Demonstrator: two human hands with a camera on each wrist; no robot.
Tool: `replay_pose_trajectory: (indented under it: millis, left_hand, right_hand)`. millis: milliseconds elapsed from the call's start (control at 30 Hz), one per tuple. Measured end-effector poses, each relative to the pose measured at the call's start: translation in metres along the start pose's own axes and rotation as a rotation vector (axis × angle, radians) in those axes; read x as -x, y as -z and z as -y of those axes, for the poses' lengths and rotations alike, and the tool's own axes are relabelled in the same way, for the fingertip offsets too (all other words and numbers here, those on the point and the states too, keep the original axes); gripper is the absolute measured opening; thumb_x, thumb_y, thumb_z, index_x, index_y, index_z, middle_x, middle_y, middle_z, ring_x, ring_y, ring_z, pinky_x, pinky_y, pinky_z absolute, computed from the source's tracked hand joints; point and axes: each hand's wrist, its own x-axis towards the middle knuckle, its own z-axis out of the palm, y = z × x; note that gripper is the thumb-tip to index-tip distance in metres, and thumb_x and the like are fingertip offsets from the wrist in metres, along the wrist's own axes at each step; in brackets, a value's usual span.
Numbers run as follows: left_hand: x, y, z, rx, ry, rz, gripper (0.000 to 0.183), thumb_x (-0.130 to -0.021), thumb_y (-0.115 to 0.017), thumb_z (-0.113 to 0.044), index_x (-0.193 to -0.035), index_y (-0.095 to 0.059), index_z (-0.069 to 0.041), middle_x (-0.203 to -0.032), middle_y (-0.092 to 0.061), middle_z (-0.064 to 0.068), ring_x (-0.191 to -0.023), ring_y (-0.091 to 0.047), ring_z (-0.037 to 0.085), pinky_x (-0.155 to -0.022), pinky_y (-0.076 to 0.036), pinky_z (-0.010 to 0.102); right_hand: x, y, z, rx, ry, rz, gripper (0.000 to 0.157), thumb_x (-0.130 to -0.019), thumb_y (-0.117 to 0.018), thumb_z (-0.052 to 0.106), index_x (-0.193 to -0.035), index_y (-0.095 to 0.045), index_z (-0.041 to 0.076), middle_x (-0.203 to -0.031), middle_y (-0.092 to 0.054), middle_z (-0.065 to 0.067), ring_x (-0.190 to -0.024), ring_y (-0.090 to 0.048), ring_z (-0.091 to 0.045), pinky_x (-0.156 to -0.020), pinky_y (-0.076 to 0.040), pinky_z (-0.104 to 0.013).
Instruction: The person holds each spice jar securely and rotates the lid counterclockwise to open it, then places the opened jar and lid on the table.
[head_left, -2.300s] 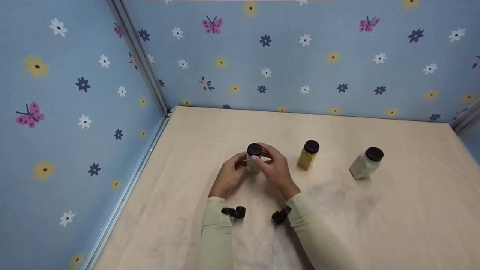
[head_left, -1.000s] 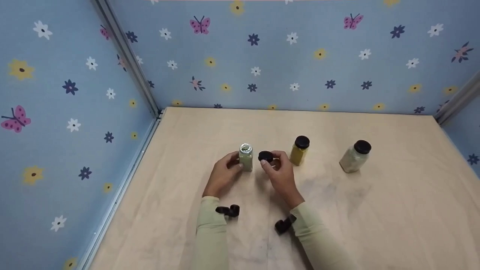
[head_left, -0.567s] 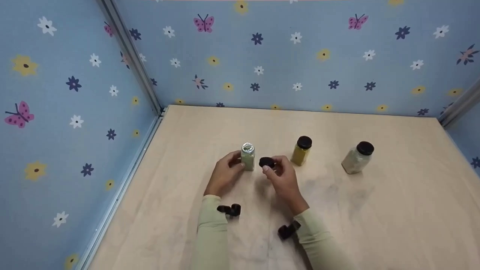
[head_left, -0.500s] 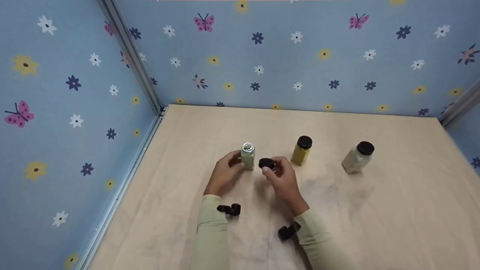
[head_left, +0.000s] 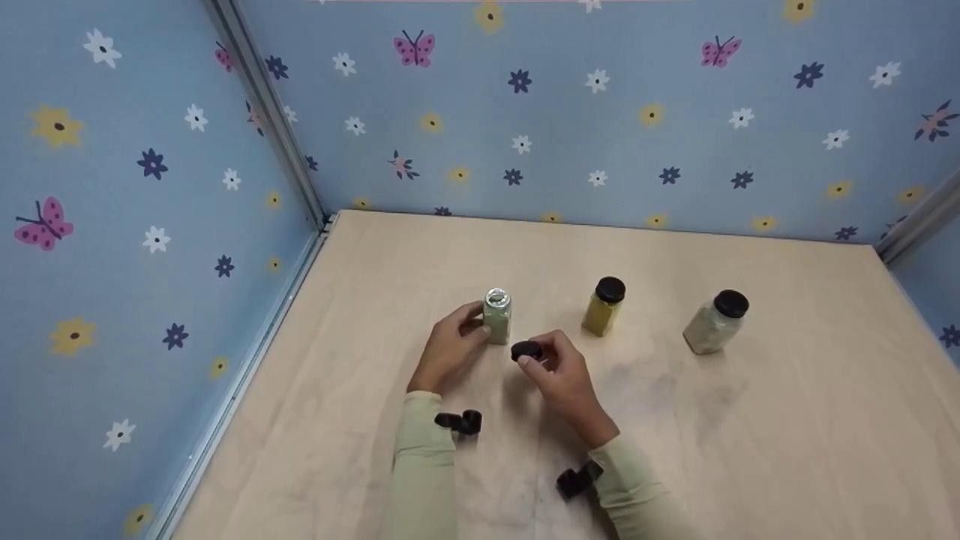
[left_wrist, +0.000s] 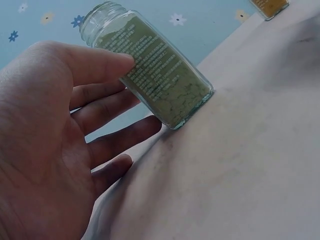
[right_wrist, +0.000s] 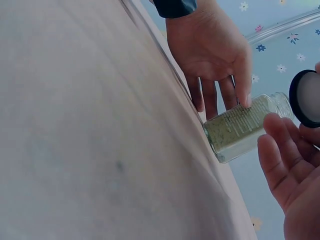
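Note:
A small glass spice jar of green powder stands upright on the cloth-covered table with its mouth uncovered. My left hand holds it from the left side, thumb across the printed label in the left wrist view. Between the thumb and fingers of my right hand is a black screw lid, held just above the table, in front and to the right of the jar. The lid's pale inner face shows in the right wrist view.
A capped jar of yellow powder stands to the right of the hands. Farther right is a capped jar with pale contents. Blue flowered panels border the table at the back and left.
The lid was on the green powder jar earlier; my right hand took it off to the right, then brought it nearer to me. My left hand has kept its hold on the jar.

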Motion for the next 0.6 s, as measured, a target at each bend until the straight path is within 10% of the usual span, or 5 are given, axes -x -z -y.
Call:
replay_pose_trajectory:
  millis: [600]
  left_hand:
    - [0.001, 0.001, 0.004, 0.017, -0.029, -0.003, 0.046, -0.097, -0.065, -0.02, -0.143, -0.056, -0.017, -0.14, -0.059, 0.001, -0.124, -0.058, 0.016, -0.106, -0.042, 0.033]
  right_hand:
    - [-0.005, -0.013, -0.037, 0.113, 0.027, 0.083, 0.03, -0.081, -0.075, 0.0, -0.106, -0.059, 0.003, -0.103, -0.071, -0.004, -0.087, -0.063, -0.022, -0.073, -0.05, -0.032]
